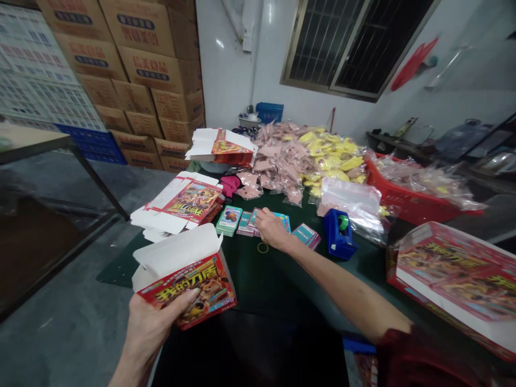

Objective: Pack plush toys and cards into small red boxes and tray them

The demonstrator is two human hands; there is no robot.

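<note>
My left hand [161,317] grips a red printed cardboard box [201,290], thumb across its front; the box's white end flaps stand open. On the dark green table my right hand [271,228] reaches to a row of card stacks, its fingers closed on a stack of cards [253,217]. To the left of it lie a stack of green-edged cards [228,217] and a teal-and-pink stack [245,222]. Another card stack [306,235] lies to the right, under no hand. A yellow rubber band [263,248] rests just in front of my right hand.
Flattened red boxes [193,201] lie at the left. A blue tape dispenser [338,236] stands right of the cards, beside clear plastic bags [355,201]. Bagged pink pieces [278,156] and yellow pieces [334,153] are heaped behind. A red basket [411,196] and packed boxes [455,269] are rightward.
</note>
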